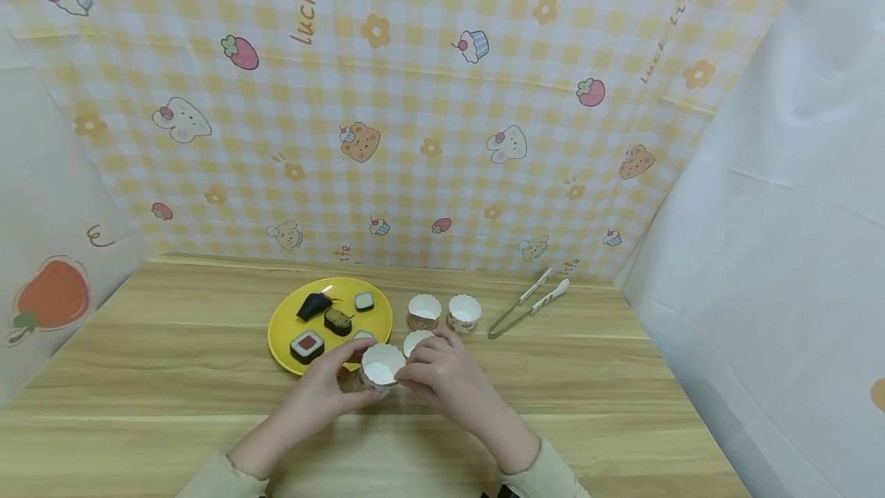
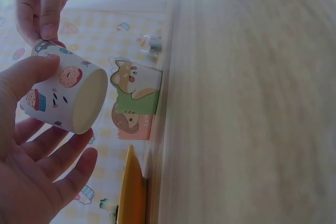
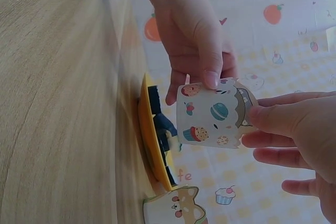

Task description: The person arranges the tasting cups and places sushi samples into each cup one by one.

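My left hand (image 1: 332, 386) holds a white paper baking cup (image 2: 65, 87) printed with cupcakes and cookies, its thumb on one side and its fingers around the other. The cup is tilted, its base showing in the left wrist view. My right hand (image 3: 299, 129) pinches at the cup's scalloped rim, where a strip of a second, brownish-grey patterned paper cup (image 3: 245, 103) sticks out from inside. Close behind my right hand stands another paper cup (image 1: 415, 341), partly hidden by the fingers. A dog-print cup (image 2: 139, 85) shows beyond the held one in the left wrist view.
At the left, a yellow plate (image 1: 280, 327) bears several sushi pieces, among them a square roll (image 1: 307, 345) and a dark cone (image 1: 314, 305). Behind the hands stand a brown-patterned cup (image 1: 424, 312) and a white-rimmed cup (image 1: 464, 313). White-tipped tongs (image 1: 512, 318) lie at the back right.
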Motion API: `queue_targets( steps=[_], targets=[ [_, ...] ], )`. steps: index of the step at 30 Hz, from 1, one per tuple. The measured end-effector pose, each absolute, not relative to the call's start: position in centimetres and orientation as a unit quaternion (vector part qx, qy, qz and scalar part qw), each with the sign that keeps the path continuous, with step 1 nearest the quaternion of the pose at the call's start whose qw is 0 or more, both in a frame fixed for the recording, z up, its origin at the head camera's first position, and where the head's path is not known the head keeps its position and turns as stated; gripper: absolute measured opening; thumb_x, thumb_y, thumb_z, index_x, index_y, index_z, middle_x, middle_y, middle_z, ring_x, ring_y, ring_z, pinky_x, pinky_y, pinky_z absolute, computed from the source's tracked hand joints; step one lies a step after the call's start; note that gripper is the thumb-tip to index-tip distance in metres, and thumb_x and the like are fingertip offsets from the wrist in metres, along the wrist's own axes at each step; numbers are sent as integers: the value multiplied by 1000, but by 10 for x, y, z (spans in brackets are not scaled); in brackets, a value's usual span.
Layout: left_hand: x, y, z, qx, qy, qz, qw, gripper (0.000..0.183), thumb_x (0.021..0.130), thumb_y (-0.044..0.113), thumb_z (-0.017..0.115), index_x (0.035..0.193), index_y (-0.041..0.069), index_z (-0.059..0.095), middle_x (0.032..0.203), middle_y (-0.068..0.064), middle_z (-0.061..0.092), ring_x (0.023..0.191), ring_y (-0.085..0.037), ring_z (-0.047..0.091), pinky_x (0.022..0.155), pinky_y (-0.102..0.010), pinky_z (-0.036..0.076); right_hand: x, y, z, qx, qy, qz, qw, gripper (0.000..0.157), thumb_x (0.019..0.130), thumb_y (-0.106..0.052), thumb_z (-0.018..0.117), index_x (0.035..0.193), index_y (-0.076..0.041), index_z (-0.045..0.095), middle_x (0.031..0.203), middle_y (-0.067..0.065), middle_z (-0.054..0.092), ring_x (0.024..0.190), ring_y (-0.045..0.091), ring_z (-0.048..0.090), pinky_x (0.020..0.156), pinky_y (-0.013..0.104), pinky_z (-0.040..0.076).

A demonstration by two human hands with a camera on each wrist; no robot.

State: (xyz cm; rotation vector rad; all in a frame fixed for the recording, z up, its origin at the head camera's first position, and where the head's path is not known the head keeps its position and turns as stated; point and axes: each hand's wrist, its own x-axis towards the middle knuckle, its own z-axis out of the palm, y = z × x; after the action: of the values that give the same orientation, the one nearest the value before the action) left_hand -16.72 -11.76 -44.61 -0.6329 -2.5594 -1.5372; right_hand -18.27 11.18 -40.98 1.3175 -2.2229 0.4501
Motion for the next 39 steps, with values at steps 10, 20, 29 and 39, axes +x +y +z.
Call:
queue_targets(
  steps=[10, 20, 29, 39],
  targets=[
    [-167, -117, -445, -207, -839, -501, 43, 69, 72, 28, 85, 130, 6, 55, 113, 1, 62, 103, -19, 57, 80, -33, 53, -182, 113, -409, 482, -823, 170, 248, 11, 75, -16, 83, 82, -19, 76, 83, -10, 66, 92, 10, 58, 100, 40, 41],
    [-166, -117, -446, -207, -839, -502, 41, 69, 72, 29, 85, 131, 8, 54, 115, 2, 62, 104, -19, 56, 81, -35, 53, -181, 113, -407, 489, -817, 162, 259, 10, 74, -16, 82, 80, -19, 75, 83, -9, 67, 91, 11, 59, 95, 48, 45],
    [-166, -116, -446, -206, -840, -501, 42, 69, 72, 28, 85, 131, 10, 54, 116, 1, 61, 104, -19, 56, 81, -34, 53, -181, 114, -406, 488, -819, 163, 254, 7, 77, -16, 81, 81, -19, 75, 82, -9, 66, 91, 11, 59, 94, 46, 46],
    [-167, -116, -446, -204, -840, -502, 40, 69, 72, 27, 85, 131, 10, 54, 117, 0, 61, 105, -21, 56, 80, -34, 52, -182, 115, -405, 487, -818, 165, 259, 5, 79, -16, 79, 80, -19, 75, 82, -9, 67, 89, 11, 59, 94, 42, 46]
  ],
)
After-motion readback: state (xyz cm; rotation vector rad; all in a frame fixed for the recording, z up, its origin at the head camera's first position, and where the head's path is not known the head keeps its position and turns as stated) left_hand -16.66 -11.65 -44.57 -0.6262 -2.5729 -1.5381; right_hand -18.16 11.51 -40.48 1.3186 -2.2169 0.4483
